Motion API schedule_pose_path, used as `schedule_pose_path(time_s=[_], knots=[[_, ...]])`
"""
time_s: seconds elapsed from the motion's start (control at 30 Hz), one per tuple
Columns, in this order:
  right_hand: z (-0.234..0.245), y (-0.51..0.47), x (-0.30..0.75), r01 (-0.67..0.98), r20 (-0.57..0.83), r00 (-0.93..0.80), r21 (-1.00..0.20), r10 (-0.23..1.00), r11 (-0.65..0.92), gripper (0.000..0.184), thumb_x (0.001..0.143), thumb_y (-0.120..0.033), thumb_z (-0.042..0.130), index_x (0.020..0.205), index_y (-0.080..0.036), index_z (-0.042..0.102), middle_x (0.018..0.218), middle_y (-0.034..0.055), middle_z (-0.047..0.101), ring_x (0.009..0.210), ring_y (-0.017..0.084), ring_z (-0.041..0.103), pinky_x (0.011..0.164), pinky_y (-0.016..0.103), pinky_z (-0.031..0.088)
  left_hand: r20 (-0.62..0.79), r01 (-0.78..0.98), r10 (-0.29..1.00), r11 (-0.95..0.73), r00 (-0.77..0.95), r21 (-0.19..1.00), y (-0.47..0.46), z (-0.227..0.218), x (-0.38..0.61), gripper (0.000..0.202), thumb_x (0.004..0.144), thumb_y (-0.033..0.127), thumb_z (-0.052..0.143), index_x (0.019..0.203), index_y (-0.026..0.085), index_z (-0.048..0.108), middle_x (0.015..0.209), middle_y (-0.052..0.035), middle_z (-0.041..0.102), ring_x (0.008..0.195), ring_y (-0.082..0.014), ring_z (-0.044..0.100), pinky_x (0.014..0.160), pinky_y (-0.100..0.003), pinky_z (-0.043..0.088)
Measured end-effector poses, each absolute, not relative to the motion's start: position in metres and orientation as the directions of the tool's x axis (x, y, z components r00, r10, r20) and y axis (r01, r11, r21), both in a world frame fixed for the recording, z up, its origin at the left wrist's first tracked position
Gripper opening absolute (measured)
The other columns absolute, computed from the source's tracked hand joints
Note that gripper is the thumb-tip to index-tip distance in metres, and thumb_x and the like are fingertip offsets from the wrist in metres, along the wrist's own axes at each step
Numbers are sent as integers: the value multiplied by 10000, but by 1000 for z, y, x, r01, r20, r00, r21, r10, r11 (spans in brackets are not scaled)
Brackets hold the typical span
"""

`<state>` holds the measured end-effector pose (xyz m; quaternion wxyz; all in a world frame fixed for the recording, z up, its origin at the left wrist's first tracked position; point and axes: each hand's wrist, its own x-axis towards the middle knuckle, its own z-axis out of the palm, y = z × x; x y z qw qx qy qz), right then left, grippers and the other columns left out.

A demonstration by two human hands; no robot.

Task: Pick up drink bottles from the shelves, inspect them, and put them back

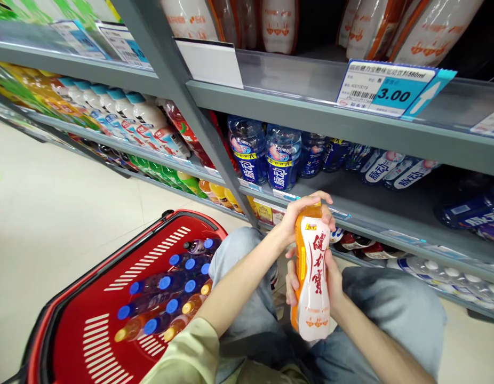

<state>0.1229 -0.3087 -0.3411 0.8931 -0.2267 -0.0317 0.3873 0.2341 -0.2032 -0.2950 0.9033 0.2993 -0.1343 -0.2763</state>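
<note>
Between my knees I hold a bottle of orange drink (314,277) with a white label and red lettering, its top tilted away from me. My left hand (307,210) wraps round its neck and cap, which the fingers mostly hide. Lower down, my right hand (333,277) grips the bottle's body, the fingertips showing on its left side. Just beyond my hands, blue drink bottles (284,160) stand on the middle shelf, and several others lie on their sides farther right.
At my left stands a red shopping basket (71,309) holding several bottles with blue or orange caps. White-labelled orange bottles (279,24) line the upper shelf above a price tag (391,88). A grey shelf post (183,96) divides the bays. Water bottles (443,269) fill the bottom shelf.
</note>
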Motion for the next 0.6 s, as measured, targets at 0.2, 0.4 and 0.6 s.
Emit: schedule_pose_path(time_s=[0.2, 0.4, 0.6], knots=[[-340, -308, 122, -680, -112, 702, -398, 704, 615, 644, 811, -742, 548, 1137, -189, 594, 693, -1, 613, 591, 233, 632, 639, 402, 525, 63, 423, -578, 662, 813, 619, -204, -294, 233, 223, 816, 385, 618, 912, 184, 616, 608, -13, 608, 634, -218, 651, 605, -315, 507], [-343, -309, 122, -680, -105, 706, -379, 701, 628, 619, 833, -727, 535, 1138, -190, 590, 703, 4, 620, 595, 236, 637, 639, 401, 529, 72, 419, -577, 667, 813, 615, -204, -296, 234, 222, 823, 383, 615, 924, 186, 617, 617, -16, 624, 638, -220, 658, 612, -315, 513], [-343, -309, 122, -669, -124, 712, -416, 691, 615, 649, 812, -752, 533, 1116, -181, 587, 692, 5, 616, 602, 243, 642, 637, 405, 533, 77, 431, -592, 663, 802, 612, -203, -297, 235, 223, 819, 383, 625, 922, 186, 612, 620, -20, 635, 647, -229, 664, 623, -327, 521]])
